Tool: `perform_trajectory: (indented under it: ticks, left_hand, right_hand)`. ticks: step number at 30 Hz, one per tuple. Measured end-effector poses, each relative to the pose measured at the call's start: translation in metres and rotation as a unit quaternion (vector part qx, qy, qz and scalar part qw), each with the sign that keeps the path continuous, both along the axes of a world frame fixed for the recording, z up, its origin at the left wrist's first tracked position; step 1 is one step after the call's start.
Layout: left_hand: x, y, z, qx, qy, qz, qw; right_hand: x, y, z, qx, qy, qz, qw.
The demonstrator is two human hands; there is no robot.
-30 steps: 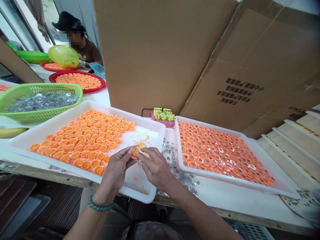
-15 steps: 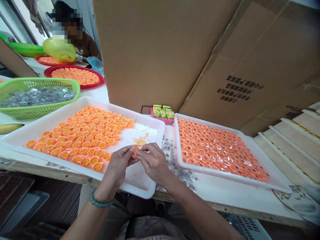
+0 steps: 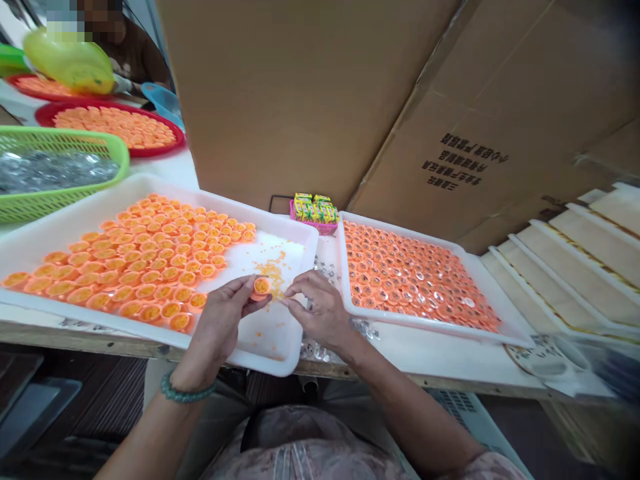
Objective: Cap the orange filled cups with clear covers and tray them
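My left hand (image 3: pixel 223 320) pinches a small orange cup (image 3: pixel 261 286) of yellow filling between thumb and fingers, above the bare right end of the left white tray (image 3: pixel 280 347). My right hand (image 3: pixel 320 308) hovers just right of the cup, fingers curled in a pinch, with nothing that I can make out in them. It is over the gap between the trays, where small clear lids (image 3: pixel 320 270) lie. Rows of open orange cups (image 3: pixel 145 260) fill the left tray. The right white tray (image 3: pixel 435 327) holds lidded orange cups (image 3: pixel 410 277).
Large cardboard sheets (image 3: pixel 310 93) stand behind the trays. A pink basket of yellow packets (image 3: pixel 314 212) sits between them. A green basket of clear lids (image 3: pixel 55 170) and a red tray of cups (image 3: pixel 115 127) lie far left, near another person (image 3: pixel 125 53). Pale trays (image 3: pixel 575 267) are stacked right.
My right hand has drawn away from the cup to the right; before, both hands pinched it together. The view has shifted right and down.
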State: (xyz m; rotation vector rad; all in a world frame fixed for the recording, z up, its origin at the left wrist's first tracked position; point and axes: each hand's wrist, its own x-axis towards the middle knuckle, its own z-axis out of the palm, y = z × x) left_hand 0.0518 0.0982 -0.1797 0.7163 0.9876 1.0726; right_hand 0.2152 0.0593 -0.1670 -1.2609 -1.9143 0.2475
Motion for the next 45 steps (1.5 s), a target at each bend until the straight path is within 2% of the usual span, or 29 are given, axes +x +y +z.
perform_trajectory:
  ticks: [5, 9, 12, 15, 20, 23, 25, 27, 30, 33, 37, 40, 45]
  left_hand:
    - [0.0, 0.0, 0.0, -0.001, 0.016, -0.014, 1.0]
    - [0.001, 0.0, 0.001, 0.009, 0.042, -0.011, 0.999]
    - [0.0, 0.0, 0.001, 0.01, 0.05, -0.008, 0.999]
    - [0.0, 0.001, -0.001, 0.013, 0.049, -0.007, 0.999]
    - [0.0, 0.002, -0.002, 0.017, 0.05, -0.003, 0.999]
    - [0.0, 0.002, -0.001, 0.017, 0.05, -0.007, 0.999]
    - [0.0, 0.001, 0.0, 0.016, 0.052, -0.011, 0.998]
    - [0.0, 0.001, 0.0, 0.013, 0.055, -0.009, 0.998]
    - [-0.001, 0.001, -0.001, 0.011, 0.055, -0.011, 0.998]
    - [-0.001, 0.0, -0.002, 0.009, 0.05, -0.024, 0.998]
    - [0.0, -0.002, -0.001, 0.008, 0.044, -0.037, 0.998]
    - [-0.001, -0.004, 0.002, 0.009, 0.043, -0.064, 0.997]
    - [-0.001, -0.006, 0.004, 0.021, 0.032, -0.088, 0.995]
  right_hand:
    - [0.025, -0.012, -0.006, -0.066, -0.107, 0.0, 0.992]
    - [0.045, -0.031, -0.007, -0.064, -0.096, -0.04, 0.993]
    - [0.054, -0.05, -0.012, -0.125, -0.133, -0.062, 0.981]
    - [0.048, -0.061, -0.027, -0.177, -0.186, -0.029, 0.966]
    - [0.033, -0.057, -0.06, -0.197, -0.216, -0.016, 0.956]
    - [0.037, -0.055, -0.071, -0.182, -0.172, -0.029, 0.968]
    - [0.043, -0.058, -0.073, -0.158, -0.129, -0.055, 0.977]
    - [0.047, -0.062, -0.068, -0.143, -0.073, -0.076, 0.984]
    - [0.049, -0.067, -0.051, -0.15, 0.048, -0.107, 0.982]
    - [0.048, -0.065, -0.033, -0.184, 0.202, -0.145, 0.951]
    - [0.041, -0.05, -0.017, -0.221, 0.36, -0.114, 0.899]
    - [0.032, -0.037, -0.009, -0.236, 0.411, -0.076, 0.877]
    - [0.016, -0.023, -0.005, -0.253, 0.432, -0.011, 0.865]
